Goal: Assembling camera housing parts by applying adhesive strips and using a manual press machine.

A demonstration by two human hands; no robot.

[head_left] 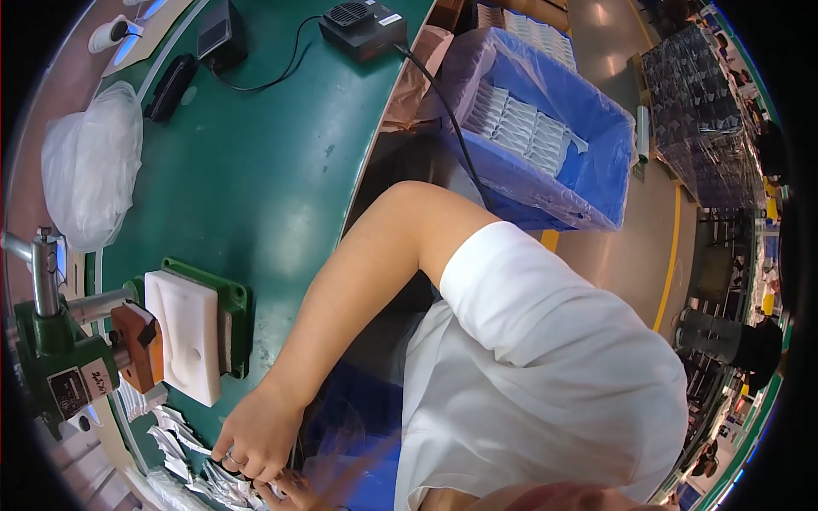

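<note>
My right hand (262,430) reaches down to the near left edge of the green table, its fingers bent and pressed together. Just below it shows part of my left hand (288,491), fingers curled close to the right fingertips. Both seem to pinch something small between them, too hidden to name. Beside and under the fingers lies a loose heap of small white folded strips (175,451). Above the heap stands a green hand press (64,362) with a brown block (136,347) facing a white moulded block (183,336) on a green plate.
A clear plastic bag (94,162) lies at the table's left. Toward the back are a black box-shaped device (362,30) with a cable and a dark stand (221,34). Right of the table, a blue lined crate (596,170) holds rows of white folded parts (520,128).
</note>
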